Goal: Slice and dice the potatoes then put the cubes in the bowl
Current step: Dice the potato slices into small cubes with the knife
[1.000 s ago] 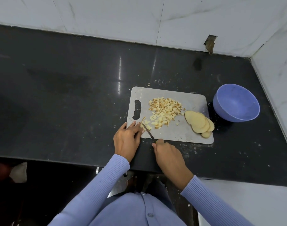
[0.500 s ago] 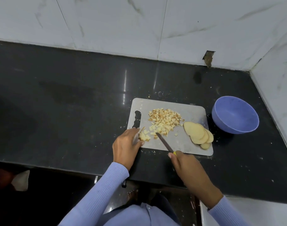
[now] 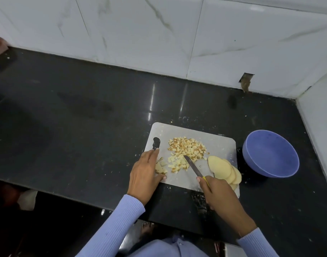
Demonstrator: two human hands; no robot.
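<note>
Partly done: heap of potato cubes (image 3: 186,151) on the cutting board (image 3: 218,145), overlapping potato slices (image 3: 223,168) undiced at its right, purple bowl (image 3: 270,156) empty; right hand (image 3: 221,192) gripping knife (image 3: 193,166), left hand (image 3: 146,169) spread flat beside half-cut pieces (image 3: 161,168)

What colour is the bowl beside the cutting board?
The bowl is a plain lavender blue with no pattern, seen clearly in the head view.

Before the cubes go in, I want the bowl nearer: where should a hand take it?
Pinch the blue bowl by its near-left rim, coming from the cutting board side. It sits upright, empty, and the wall crowds its far right.
</note>
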